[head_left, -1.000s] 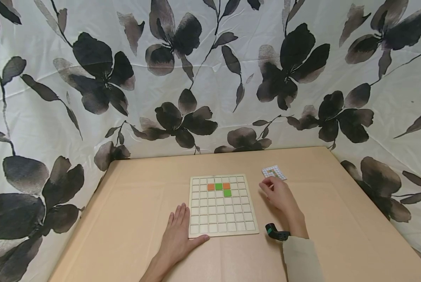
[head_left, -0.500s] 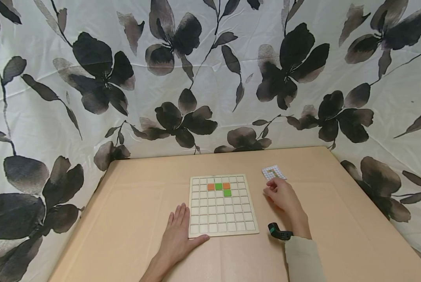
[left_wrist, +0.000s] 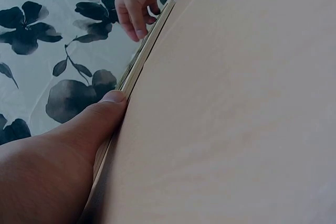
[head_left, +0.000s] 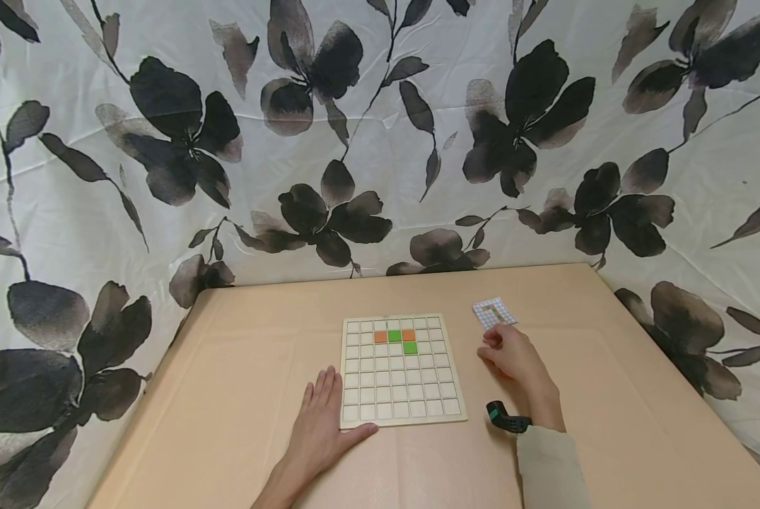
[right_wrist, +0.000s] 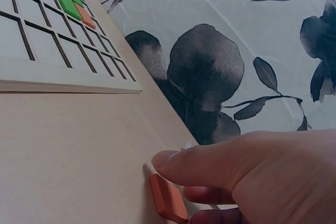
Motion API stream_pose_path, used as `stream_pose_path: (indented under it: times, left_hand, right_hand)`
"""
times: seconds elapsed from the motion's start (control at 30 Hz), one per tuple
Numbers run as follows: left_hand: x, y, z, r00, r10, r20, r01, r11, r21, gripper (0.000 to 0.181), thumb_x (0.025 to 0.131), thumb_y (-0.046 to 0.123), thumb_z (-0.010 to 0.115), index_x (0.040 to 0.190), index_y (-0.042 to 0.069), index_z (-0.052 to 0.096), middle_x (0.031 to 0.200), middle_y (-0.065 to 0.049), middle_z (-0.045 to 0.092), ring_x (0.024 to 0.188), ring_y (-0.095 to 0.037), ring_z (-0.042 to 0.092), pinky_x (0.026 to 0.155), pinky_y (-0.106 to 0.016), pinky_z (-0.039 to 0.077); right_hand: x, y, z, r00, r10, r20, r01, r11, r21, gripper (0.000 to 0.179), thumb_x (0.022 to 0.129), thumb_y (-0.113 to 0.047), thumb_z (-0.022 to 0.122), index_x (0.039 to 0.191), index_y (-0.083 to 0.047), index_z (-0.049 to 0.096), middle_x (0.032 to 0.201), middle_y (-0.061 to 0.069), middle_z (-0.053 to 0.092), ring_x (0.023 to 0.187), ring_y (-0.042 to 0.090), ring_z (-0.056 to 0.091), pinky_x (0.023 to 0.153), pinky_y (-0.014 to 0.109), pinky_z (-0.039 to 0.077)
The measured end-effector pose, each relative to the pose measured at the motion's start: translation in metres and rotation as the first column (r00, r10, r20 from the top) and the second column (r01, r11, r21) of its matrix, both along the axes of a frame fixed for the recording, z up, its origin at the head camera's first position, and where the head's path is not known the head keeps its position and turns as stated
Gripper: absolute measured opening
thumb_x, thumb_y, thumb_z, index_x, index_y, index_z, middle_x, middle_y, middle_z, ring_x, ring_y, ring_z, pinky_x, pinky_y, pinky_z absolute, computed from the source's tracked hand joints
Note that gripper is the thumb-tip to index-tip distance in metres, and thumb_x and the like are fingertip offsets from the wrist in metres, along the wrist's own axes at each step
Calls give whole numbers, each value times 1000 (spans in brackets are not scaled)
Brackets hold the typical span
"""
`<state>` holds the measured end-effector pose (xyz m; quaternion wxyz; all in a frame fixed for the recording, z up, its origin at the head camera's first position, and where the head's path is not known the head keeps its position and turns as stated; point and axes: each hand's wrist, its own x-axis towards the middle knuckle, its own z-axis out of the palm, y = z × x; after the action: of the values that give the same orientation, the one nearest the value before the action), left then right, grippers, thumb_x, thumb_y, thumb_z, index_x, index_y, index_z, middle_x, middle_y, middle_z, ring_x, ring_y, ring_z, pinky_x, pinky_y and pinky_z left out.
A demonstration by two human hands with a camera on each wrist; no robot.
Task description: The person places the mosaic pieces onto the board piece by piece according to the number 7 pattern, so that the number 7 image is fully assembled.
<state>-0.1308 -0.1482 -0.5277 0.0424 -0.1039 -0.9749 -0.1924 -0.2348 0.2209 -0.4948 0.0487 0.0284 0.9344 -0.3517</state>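
Note:
My left hand (head_left: 321, 422) lies flat against the left edge of a square wooden grid board (head_left: 370, 398), thumb at its front edge. In the left wrist view the thumb (left_wrist: 100, 116) presses the board's rim. Two orange and two green tiles (head_left: 395, 336) sit in the board's upper rows. To the right of the board, my right hand (head_left: 513, 360) is low over the table with curled fingers. In the right wrist view an orange tile (right_wrist: 169, 199) is just below the thumb tip, beside the other fingers. Whether they grip it I cannot tell.
A small card (head_left: 494, 311) printed with a coloured grid lies just beyond my right hand. The pale wooden table (head_left: 227, 382) reaches a floral cloth (head_left: 418, 162) at the back and sides. A dark band (head_left: 508, 418) circles my right wrist.
My right hand has shifted slightly right and toward me, uncovering a bit more of the card. The left hand, the board and its tiles have not moved.

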Motion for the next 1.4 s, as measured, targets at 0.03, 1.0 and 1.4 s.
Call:
stream_pose_path:
  times: [0.03,1.0,1.4]
  left_hand:
    - [0,0,0,1000,0,1,0,1000,-2,117,79,79,60,152,-8,33,163,-24,28,153,-39,24,127,-53,19]
    - [-1,0,-1,1000,0,-3,0,1000,3,117,78,80,61,152,-8,34,163,-23,28,153,-39,24,127,-53,19]
    - [-1,-1,-2,1000,-2,-8,2,1000,11,117,78,79,60,151,-8,34,163,-23,28,153,-39,24,126,-53,19]
  right_hand:
    - [0,0,0,1000,0,4,0,1000,3,33,91,-20,74,116,-2,63,104,12,64,92,24,58,84,37,56]
    - [1,1,4,995,63,75,-65,998,25,28,91,-14,72,114,-1,64,97,11,62,83,21,56,68,25,51]
    - [2,2,5,995,62,76,-64,998,24,27,91,-15,73,112,-1,66,95,11,61,84,22,55,67,25,49]
